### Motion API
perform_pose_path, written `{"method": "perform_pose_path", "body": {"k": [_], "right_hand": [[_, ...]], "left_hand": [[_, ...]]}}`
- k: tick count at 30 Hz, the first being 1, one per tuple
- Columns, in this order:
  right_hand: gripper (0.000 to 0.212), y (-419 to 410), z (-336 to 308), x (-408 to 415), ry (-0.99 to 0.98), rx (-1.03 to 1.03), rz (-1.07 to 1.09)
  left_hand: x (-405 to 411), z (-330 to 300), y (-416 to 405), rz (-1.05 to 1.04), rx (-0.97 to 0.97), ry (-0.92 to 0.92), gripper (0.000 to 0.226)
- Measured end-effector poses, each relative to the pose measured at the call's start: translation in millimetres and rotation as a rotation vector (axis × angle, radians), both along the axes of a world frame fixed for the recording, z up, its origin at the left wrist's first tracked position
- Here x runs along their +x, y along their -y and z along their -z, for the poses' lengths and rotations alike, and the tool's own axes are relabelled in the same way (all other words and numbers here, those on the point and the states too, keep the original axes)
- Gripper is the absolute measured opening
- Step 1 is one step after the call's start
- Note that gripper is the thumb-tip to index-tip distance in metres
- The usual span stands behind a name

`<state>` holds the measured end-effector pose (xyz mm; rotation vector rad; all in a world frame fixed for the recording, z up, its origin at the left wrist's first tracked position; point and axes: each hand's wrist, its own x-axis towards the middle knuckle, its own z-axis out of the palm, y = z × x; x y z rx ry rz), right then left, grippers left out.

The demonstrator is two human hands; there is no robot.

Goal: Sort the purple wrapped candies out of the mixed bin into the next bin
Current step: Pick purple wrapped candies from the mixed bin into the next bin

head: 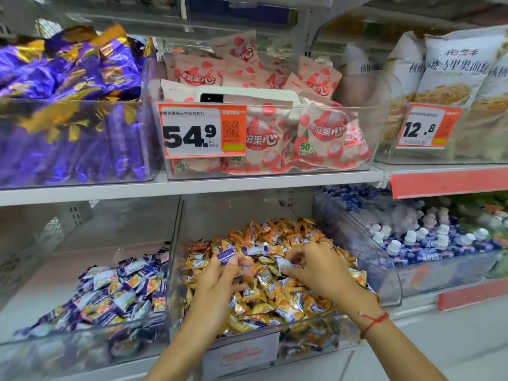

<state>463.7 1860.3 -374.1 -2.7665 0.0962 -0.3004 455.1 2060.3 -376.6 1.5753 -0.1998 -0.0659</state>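
Purple candy (225, 255) sits pinched in the left hand's (220, 276) fingers over the mixed bin (302, 323); the right hand (316, 268) pinches a pale one there. Left bin (82, 339) already holds many purple pieces; several apparently remain among the orange.

A shop: white shelves (192, 185) carry clear bins (275, 171) heaped with wrapped candies (275, 284) and snack bags (445, 78), with orange price tags (202, 130) on the fronts.
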Motion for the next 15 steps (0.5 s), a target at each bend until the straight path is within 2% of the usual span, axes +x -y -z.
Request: {"method": "perform_pose_path", "body": {"k": [4, 9, 11, 13, 15], "right_hand": [[0.020, 5, 0, -3, 0.103, 0.201, 0.037], [0.018, 20, -12, -8, 0.138, 0.201, 0.107], [0.022, 22, -18, -12, 0.155, 0.389, 0.095], [0.024, 10, -28, -18, 0.182, 0.738, -0.012], [0.021, -13, -35, -21, 0.207, 0.869, -0.126]], "left_hand": [[-3, -1, -1, -0.012, -0.010, 0.008, 0.021], [-2, -2, -1, -0.010, -0.002, -0.015, 0.019], [0, -2, -1, -0.015, -0.001, -0.026, 0.019], [1, -3, 0, -0.017, -0.002, -0.033, 0.019], [0, -6, 2, -0.010, -0.018, -0.030, 0.021]]}}
